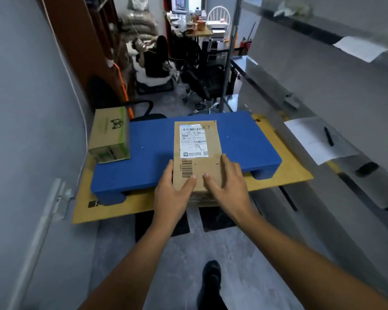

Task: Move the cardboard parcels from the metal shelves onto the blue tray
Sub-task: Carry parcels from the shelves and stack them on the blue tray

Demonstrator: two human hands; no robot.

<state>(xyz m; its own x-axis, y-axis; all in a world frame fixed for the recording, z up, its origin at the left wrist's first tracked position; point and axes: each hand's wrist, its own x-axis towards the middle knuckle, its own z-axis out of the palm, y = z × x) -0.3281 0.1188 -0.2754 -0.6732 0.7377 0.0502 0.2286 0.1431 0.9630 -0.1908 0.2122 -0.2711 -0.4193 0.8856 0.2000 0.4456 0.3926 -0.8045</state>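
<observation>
Left hand (pixel 174 191) and right hand (pixel 227 183) are gripping the near end of a labelled parcel (pixel 197 151), thumbs on top, fingers wrapping its sides. It is lying over the tray (pixel 251 142) middle, near end overhanging; whether it is resting there cannot be told. A second parcel (pixel 110 135) is sitting on the tray's left end. Judgement: placement nearly done, release remaining; no further parcels are showing on the shelf (pixel 323 90) right of the tray.
</observation>
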